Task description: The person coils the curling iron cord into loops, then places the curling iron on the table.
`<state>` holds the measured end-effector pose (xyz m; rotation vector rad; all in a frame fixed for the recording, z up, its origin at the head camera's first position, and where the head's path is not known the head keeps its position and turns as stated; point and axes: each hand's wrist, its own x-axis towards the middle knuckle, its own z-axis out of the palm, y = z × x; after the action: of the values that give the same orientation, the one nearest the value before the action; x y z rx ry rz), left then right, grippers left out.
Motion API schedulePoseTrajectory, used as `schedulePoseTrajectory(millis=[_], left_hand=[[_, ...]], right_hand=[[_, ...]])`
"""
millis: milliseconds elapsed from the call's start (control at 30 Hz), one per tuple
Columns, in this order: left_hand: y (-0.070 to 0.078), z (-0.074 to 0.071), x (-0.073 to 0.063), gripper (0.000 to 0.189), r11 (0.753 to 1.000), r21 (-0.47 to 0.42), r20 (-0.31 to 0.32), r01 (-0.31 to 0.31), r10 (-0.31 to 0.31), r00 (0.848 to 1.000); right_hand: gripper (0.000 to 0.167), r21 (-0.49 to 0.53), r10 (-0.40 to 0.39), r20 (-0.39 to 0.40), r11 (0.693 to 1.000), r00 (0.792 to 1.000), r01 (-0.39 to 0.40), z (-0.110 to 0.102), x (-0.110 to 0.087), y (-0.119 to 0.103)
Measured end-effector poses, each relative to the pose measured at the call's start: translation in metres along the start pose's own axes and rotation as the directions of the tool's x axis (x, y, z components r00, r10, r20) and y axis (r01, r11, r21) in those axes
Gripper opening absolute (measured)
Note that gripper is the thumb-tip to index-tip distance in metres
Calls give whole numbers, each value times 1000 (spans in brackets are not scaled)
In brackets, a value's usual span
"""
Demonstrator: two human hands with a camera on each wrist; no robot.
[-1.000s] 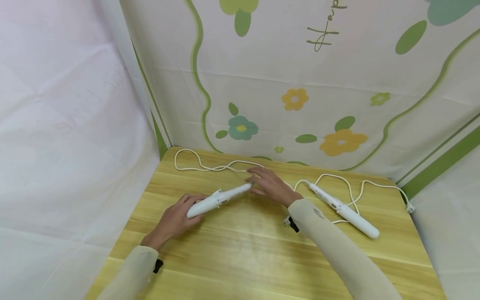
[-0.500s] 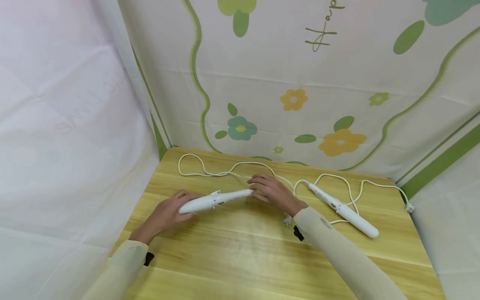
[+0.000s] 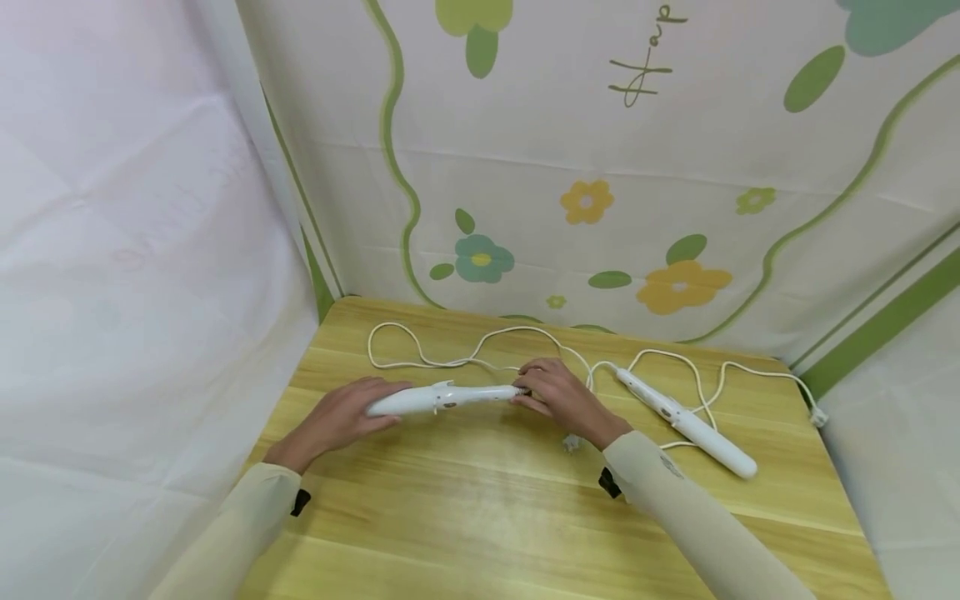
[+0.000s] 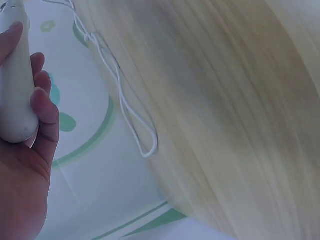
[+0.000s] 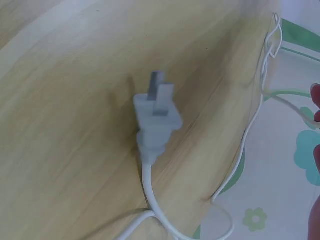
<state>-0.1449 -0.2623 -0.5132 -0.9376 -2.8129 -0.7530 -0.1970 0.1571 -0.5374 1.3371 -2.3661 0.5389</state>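
A white corded hair-styling iron [image 3: 442,397] is held nearly level above the wooden table. My left hand [image 3: 341,419] grips its thick, rounded end; in the left wrist view, the thumb and fingers [image 4: 46,107] wrap that white body [image 4: 17,90]. At the thinner end, my right hand [image 3: 564,398] pinches the ribbed cord sleeve between thumb and fingers. Only fingertips [image 5: 317,120] of the right hand show at the edge of the right wrist view. The iron's white cord [image 3: 427,364] loops behind, over the back of the table.
A second white styling iron [image 3: 693,425] lies slanted on the table [image 3: 465,517] at right, its plug [image 3: 820,416] near the right edge. Another two-pin plug [image 5: 159,120] is close under my right wrist. Patterned cloth [image 3: 525,167] hangs behind the table.
The iron has turned to nearly level and its thin end has shifted right. My right fingers now pinch the cord sleeve, and the cord loop has slid towards me and right.
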Motion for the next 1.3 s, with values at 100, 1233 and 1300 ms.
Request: schedulePoseTrajectory(millis=[100, 1233, 1300], left_hand=[[3, -4, 5, 59, 999, 11, -22, -32, 32, 999], [11, -33, 1, 52, 990, -138, -32, -1, -4, 999], [10, -34, -1, 52, 988, -153, -21, 15, -19, 1000]], right_hand=[[34, 23, 1, -9, 1000, 1000, -1, -7, -1, -4], [10, 10, 82, -165, 997, 983, -82, -63, -39, 5], [10, 18, 94, -157, 996, 983, -92, -64, -44, 6]])
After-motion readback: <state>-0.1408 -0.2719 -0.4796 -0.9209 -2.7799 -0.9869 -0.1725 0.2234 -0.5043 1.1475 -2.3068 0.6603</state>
